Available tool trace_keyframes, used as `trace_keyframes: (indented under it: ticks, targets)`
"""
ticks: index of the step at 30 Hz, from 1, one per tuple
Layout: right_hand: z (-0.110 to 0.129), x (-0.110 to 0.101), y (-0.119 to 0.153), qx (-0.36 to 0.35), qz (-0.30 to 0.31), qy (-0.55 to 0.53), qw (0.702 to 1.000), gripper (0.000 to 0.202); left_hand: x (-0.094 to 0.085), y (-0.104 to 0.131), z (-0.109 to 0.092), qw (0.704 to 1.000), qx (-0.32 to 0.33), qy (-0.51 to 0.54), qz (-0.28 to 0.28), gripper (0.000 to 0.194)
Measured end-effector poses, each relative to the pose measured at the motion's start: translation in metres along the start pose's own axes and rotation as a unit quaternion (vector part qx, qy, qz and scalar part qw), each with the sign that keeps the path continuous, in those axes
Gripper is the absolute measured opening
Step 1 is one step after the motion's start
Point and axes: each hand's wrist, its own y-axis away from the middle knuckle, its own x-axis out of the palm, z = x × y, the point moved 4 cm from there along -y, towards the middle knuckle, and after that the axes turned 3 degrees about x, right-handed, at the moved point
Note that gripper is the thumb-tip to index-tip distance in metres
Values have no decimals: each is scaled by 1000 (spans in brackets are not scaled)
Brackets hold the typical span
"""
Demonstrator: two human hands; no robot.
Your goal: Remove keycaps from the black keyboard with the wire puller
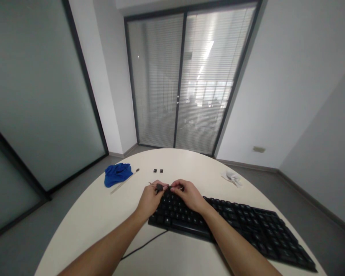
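Observation:
A black keyboard (241,222) lies slanted on the round pale table, its left end under my hands. My left hand (151,197) is at the upper left corner of the keyboard, fingers closed round a small dark object (159,187) with a thin wire-like part. My right hand (189,194) is bent over the top row of keys, thumb and fingertips pinched close to the left fingertips. Whatever lies between the right fingertips is too small to make out. Two small black keycaps (158,171) sit side by side beyond my hands.
On the left are a blue cloth (117,174) and a thin stick with a dark tip (123,183). A crumpled white tissue (232,178) lies at the right. A black cable (145,244) runs toward the near edge of the table (89,226).

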Motion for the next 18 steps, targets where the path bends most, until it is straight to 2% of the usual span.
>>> trace_keyframes:
  ticks: [4,8,14,18]
  targets:
    - [-1,-3,-1,1,-24,-19,1000,20,-3,-1,3,1000,-8,-15,-25,17]
    - [1,-6,-2,-11,-52,3,999,21,-2,0,3,1000,-7,-9,-10,17]
    - [0,-13,-5,23,-60,12,998,26,-1,0,8,1000,-23,-4,-10,17]
    - [-6,-18,-14,54,-52,92,993,25,0,-1,14,999,-37,12,-6,15]
